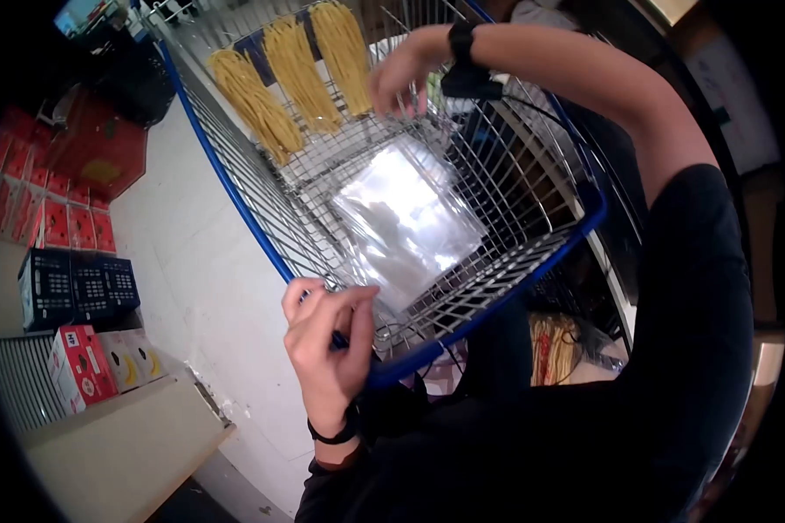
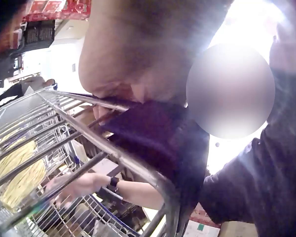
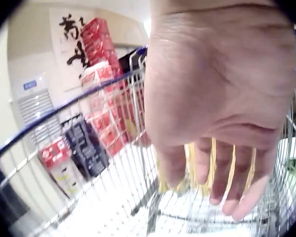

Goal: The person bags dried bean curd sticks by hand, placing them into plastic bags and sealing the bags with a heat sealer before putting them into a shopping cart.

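My left hand [image 1: 327, 344] holds the blue rim [image 1: 410, 362] of a wire shopping cart [image 1: 515, 301] at its near corner, the fingers curled round it. In the left wrist view the palm lies over the dark rim [image 2: 153, 138]. Over the cart's far side hangs my right hand [image 1: 406, 74], its fingers loose and pointing down with nothing in them. Three bundles of long yellow strips [image 1: 301, 74] lie side by side at the cart's far end, close to the right hand. A glossy stack of clear plastic bags [image 1: 410, 218] rests on the wire bottom, nearer to me.
Red cartons [image 1: 61, 213], dark blue crates [image 1: 78, 288] and a banana-printed box [image 1: 118, 362] stand left of the cart across a pale floor [image 1: 183, 279]. A beige board edge [image 1: 139, 444] juts in below them. Another bag of yellow strips [image 1: 554, 349] lies at right.
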Action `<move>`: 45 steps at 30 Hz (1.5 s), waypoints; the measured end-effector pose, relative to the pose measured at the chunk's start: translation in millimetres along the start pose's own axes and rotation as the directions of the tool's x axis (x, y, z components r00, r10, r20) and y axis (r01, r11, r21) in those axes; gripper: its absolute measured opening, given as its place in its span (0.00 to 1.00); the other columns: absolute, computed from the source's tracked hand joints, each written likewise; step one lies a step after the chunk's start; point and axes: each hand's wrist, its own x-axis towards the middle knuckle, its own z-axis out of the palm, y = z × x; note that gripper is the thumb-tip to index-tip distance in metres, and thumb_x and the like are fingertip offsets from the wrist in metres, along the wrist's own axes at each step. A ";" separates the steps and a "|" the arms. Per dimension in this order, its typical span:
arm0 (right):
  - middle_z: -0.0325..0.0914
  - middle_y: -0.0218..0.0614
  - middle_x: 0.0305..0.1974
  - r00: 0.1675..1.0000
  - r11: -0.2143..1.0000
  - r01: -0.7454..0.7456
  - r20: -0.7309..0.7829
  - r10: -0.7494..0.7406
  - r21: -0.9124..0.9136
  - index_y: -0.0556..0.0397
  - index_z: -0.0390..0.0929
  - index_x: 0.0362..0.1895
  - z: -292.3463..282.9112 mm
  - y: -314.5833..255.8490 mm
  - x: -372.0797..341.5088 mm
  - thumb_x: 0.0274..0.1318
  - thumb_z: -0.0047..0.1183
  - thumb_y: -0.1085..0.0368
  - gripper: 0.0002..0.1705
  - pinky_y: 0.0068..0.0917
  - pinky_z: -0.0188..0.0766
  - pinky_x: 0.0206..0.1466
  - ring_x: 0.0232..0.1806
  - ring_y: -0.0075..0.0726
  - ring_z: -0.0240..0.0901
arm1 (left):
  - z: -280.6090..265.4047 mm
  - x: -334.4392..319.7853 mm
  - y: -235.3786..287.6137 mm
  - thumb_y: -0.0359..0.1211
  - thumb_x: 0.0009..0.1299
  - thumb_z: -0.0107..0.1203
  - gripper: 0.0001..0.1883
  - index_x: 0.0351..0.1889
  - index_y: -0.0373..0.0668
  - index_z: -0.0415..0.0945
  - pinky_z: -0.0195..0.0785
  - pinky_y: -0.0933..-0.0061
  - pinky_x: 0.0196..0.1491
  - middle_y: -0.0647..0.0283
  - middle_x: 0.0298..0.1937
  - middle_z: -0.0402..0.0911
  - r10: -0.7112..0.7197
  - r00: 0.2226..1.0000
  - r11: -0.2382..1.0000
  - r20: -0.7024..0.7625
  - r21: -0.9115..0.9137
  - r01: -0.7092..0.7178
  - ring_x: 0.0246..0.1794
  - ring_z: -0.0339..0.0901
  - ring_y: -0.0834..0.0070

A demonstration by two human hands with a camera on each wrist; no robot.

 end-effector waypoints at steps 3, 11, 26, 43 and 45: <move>0.78 0.51 0.56 0.973 0.956 -0.083 0.184 0.139 -0.281 0.60 0.72 0.66 67.8 34.5 58.1 0.61 0.64 0.49 0.37 0.45 0.86 0.47 0.52 0.50 0.80 | 1.3 -3.0 -3.3 0.17 0.65 0.63 0.09 0.39 0.40 0.86 0.64 0.64 0.58 0.70 0.17 0.61 -0.027 0.999 0.999 -0.032 -0.044 0.026 0.21 0.61 0.74; 0.67 0.51 0.62 0.905 0.660 0.282 -0.034 -0.423 -0.697 0.57 0.67 0.66 187.6 105.8 146.4 0.34 0.81 0.42 0.58 0.49 0.72 0.62 0.63 0.63 0.71 | 1.5 -1.8 -3.9 0.17 0.66 0.63 0.10 0.41 0.41 0.86 0.64 0.65 0.58 0.71 0.18 0.62 -0.016 1.000 0.999 -0.016 -0.047 0.016 0.23 0.61 0.75; 0.86 0.41 0.29 0.924 0.962 0.273 0.278 -0.264 0.004 0.64 0.85 0.34 114.4 24.8 30.2 0.61 0.65 0.66 0.11 0.31 0.84 0.37 0.32 0.33 0.86 | 2.1 -4.1 -5.8 0.22 0.71 0.60 0.06 0.40 0.40 0.86 0.62 0.63 0.61 0.72 0.17 0.62 0.009 1.000 0.999 -0.029 -0.047 -0.011 0.21 0.58 0.78; 0.76 0.33 0.17 0.916 0.918 0.393 -0.064 -0.396 -0.054 0.55 0.76 0.19 122.6 -33.9 -76.6 0.55 0.76 0.49 0.28 0.28 0.68 0.24 0.18 0.29 0.72 | -1.5 32.8 11.8 0.30 0.63 0.71 0.28 0.61 0.37 0.76 0.74 0.70 0.41 0.56 0.48 0.85 0.070 0.988 0.994 0.140 0.071 -0.081 0.34 0.77 0.71; 0.76 0.33 0.17 0.902 0.904 0.423 -0.068 -0.427 -0.062 0.55 0.76 0.18 127.5 -39.6 -75.1 0.55 0.76 0.49 0.28 0.28 0.68 0.24 0.17 0.29 0.72 | 3.1 53.6 -13.9 0.31 0.62 0.73 0.32 0.64 0.37 0.74 0.77 0.68 0.44 0.54 0.53 0.85 0.183 0.955 0.961 0.233 0.160 -0.224 0.38 0.81 0.68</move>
